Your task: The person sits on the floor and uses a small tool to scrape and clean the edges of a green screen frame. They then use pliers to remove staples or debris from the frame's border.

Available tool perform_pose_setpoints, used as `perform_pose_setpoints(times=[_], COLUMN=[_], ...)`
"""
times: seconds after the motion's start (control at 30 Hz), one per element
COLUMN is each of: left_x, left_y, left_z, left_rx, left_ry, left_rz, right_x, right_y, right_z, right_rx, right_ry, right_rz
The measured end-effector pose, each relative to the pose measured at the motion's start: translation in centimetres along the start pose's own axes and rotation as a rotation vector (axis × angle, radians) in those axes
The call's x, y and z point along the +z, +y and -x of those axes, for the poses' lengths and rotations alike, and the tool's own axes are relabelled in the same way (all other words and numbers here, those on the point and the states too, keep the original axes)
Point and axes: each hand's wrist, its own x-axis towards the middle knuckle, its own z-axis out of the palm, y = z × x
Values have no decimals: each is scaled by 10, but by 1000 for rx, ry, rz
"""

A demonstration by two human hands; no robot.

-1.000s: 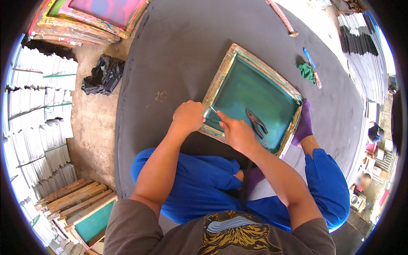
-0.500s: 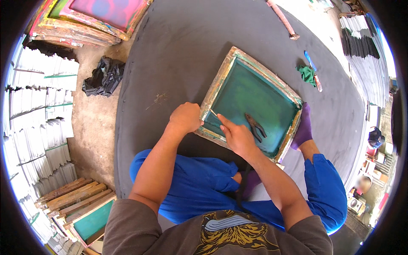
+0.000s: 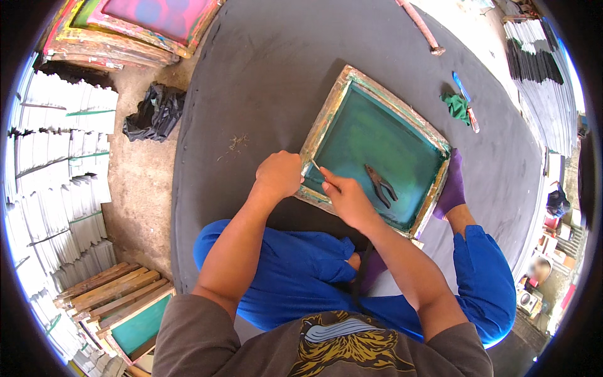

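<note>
A wooden screen-printing frame (image 3: pixel 397 106) with teal-green mesh lies tilted across the dark table in front of me. My left hand (image 3: pixel 279 174) is closed at its left edge, thumb side against the wood. In my right hand (image 3: pixel 345 198) is a slim screwdriver-like tool (image 3: pixel 316 164); its thin pale shaft meets the inner side of the left rail, near my left hand. Most of its handle is hidden by my fingers. Pliers (image 3: pixel 380 186) with dark handles rest on the mesh, right of my right hand. My purple-socked foot (image 3: pixel 450 183) is by the frame's right corner.
A hammer (image 3: pixel 422 28) lies at the far side. A green cloth (image 3: pixel 455 108) and a blue-handled tool (image 3: pixel 461 86) sit to the right. Small scraps (image 3: pixel 237 144) lie left of the frame. Beyond the table's left edge are a black plastic bag (image 3: pixel 155 112) and stacked frames (image 3: pixel 116 47).
The view has shifted slightly, so the frame and tools appear a little to the right. Both hands keep their places at the left rail, the tool still against it.
</note>
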Motion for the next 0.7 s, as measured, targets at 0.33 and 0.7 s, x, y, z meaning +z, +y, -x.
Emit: perform_pose_setpoints(times=[0.33, 0.7], left_x=[-4, -2], left_y=[0, -1], left_z=[0, 16], left_rx=[-12, -108], left_ry=[-12, -56], left_rz=[22, 73], right_x=[21, -33], right_y=[43, -14], right_z=[9, -6], right_rx=[-116, 812], right_ry=[117, -349], right_rz=[-4, -759])
